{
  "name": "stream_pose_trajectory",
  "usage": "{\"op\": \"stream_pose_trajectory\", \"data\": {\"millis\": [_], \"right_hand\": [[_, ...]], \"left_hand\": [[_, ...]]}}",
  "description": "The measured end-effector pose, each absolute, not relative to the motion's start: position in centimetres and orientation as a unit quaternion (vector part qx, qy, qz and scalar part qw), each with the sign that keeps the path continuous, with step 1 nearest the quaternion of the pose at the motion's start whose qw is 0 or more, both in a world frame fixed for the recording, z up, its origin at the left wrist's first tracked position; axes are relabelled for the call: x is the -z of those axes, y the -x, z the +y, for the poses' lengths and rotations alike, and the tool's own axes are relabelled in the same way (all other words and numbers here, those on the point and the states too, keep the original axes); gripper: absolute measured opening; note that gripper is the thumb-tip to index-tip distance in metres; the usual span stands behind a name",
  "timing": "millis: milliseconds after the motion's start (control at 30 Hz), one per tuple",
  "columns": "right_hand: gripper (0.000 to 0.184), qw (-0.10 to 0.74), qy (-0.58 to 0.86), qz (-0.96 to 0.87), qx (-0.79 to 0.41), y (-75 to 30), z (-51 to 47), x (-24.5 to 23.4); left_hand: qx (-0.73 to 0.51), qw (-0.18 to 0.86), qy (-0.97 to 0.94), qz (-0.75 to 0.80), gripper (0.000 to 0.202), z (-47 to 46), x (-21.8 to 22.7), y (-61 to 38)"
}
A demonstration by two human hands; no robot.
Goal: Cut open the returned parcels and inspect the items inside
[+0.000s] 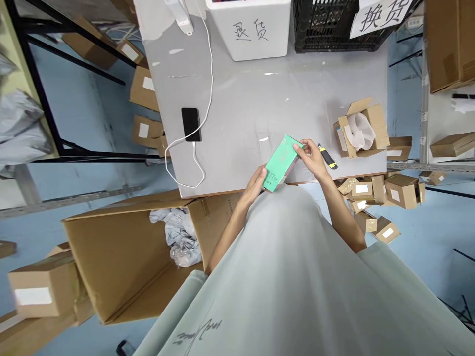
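Observation:
A mint-green product box (282, 162) is held over the near edge of the grey table (241, 99), between both my hands. My left hand (256, 184) grips its lower end, fingers wrapped around it. My right hand (310, 154) pinches its upper end. A yellow-and-black utility knife (328, 156) lies on the table just right of my right hand. An opened small carton (359, 129) with white wrapping inside stands further right.
A black phone (191, 124) on a white cable lies at the table's left. A white bin (252, 27) and a black crate (334, 24) stand at the back. A large open carton (126, 252) with crumpled plastic sits on the floor to the left; small cartons (389, 198) litter the floor to the right.

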State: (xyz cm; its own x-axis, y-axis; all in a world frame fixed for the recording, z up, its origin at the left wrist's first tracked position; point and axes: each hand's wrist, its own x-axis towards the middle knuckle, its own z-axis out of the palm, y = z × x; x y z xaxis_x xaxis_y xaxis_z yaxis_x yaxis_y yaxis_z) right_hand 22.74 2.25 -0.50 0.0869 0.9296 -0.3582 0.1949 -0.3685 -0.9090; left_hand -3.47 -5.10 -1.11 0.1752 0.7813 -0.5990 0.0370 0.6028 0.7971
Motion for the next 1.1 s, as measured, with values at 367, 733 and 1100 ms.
{"op": "stream_pose_trajectory", "data": {"millis": [367, 733, 1100], "right_hand": [[0.067, 0.307, 0.674, -0.472, -0.478, -22.4, 1.5, -1.2], [0.052, 0.265, 0.523, -0.589, -0.556, -21.2, 0.9, -5.5], [0.059, 0.292, 0.598, -0.533, -0.523, -19.8, 0.0, -4.6]], "left_hand": [[-0.356, 0.634, -0.266, 0.633, 0.080, -5.1, 4.1, 4.1], [-0.297, 0.776, -0.112, 0.545, 0.081, -4.6, 4.8, 7.2], [-0.450, 0.694, -0.142, 0.543, 0.075, -4.9, 4.1, 6.1]]}}
